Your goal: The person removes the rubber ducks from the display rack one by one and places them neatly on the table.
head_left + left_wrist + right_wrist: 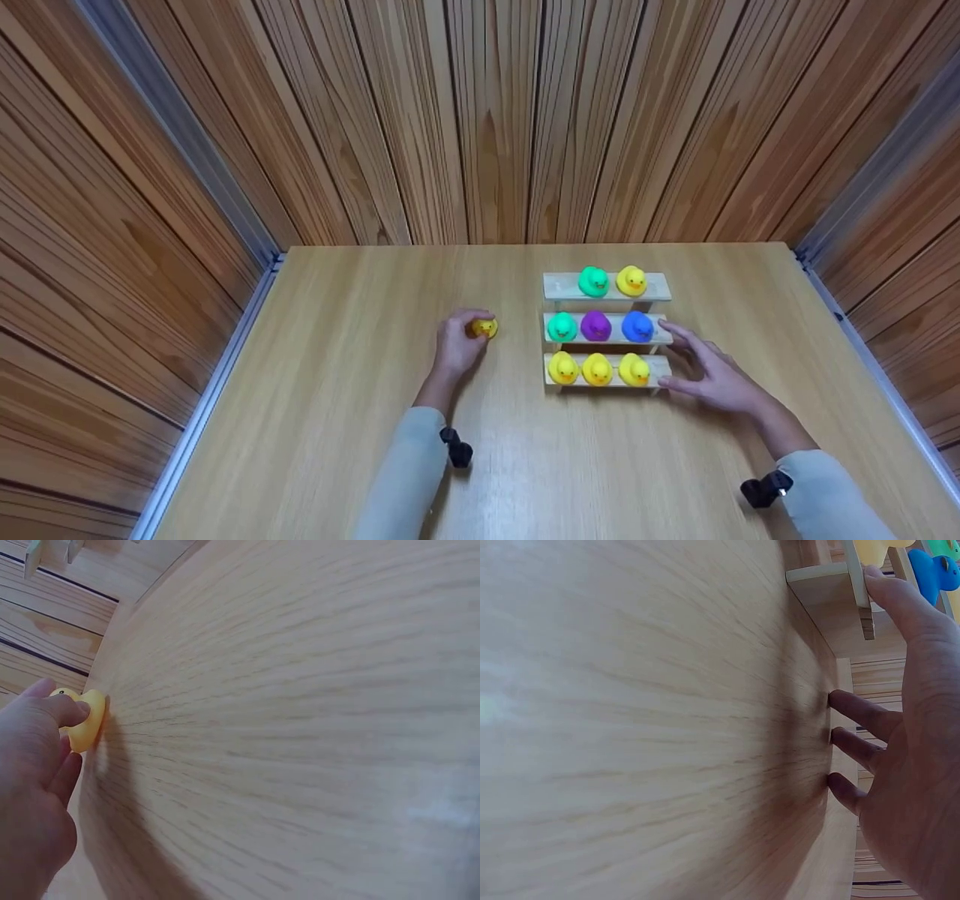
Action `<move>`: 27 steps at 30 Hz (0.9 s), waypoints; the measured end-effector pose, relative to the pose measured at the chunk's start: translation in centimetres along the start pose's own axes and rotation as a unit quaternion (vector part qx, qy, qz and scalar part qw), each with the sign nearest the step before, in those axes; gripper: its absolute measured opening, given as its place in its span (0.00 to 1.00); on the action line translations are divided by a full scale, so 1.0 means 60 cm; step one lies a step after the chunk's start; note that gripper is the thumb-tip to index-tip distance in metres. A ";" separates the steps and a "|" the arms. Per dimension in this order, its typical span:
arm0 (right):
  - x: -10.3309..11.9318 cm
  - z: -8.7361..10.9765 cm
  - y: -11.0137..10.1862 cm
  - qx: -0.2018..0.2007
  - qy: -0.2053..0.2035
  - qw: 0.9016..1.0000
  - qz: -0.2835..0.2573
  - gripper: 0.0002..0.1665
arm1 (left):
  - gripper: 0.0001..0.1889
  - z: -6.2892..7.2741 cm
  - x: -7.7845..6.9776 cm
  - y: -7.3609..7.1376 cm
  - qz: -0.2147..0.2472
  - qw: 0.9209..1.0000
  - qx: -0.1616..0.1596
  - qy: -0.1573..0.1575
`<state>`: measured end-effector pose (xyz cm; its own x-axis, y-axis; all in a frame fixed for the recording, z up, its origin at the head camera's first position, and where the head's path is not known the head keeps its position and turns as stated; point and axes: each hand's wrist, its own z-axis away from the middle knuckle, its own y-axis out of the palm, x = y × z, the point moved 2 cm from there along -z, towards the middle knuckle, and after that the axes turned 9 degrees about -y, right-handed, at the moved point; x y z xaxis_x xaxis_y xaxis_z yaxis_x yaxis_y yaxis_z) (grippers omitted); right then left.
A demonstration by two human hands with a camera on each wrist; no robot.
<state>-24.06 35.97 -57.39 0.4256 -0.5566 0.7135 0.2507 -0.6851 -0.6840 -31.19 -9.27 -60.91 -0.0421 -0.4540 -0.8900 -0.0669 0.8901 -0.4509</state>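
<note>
On the table left of the small tiered shelf, my left hand (456, 346) pinches a yellow rubber duck (487, 328) between thumb and fingers. The left wrist view shows that duck (93, 722) down at the tabletop. My right hand (716, 379) is spread at the right end of the white wooden shelf (561, 286), its thumb at the lowest tier. In the right wrist view the thumb (881, 585) meets the shelf's edge, and the other fingers (859, 711) reach down to the tabletop.
Three yellow ducks (598, 370) line the lowest tier. The middle tier carries a green duck (562, 327), a purple duck (596, 326) and a blue duck (637, 327); another green duck (593, 281) and a yellow duck (631, 280) sit on top. Wood-panelled walls (495, 150) enclose the table.
</note>
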 end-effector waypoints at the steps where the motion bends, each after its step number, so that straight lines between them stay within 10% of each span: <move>1: 0.000 0.000 0.000 0.000 -0.002 1.000 -0.001 0.57 | 0.19 0.003 -0.007 -0.002 -0.001 1.000 0.002 -0.009; 14: -0.002 0.001 -0.002 0.003 0.023 1.000 0.008 0.57 | 0.19 -0.004 0.001 0.001 0.003 1.000 0.016 -0.023; 27: -0.005 -0.002 -0.001 0.007 0.029 1.000 0.008 0.57 | 0.21 0.009 -0.068 -0.022 -0.003 0.999 0.044 -0.010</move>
<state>-24.30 36.14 -57.54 0.3784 -0.5943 0.7096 0.2558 -0.6696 -0.6973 -30.38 -8.58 -56.75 -0.0213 -0.4599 -0.8877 0.0199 0.8875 -0.4603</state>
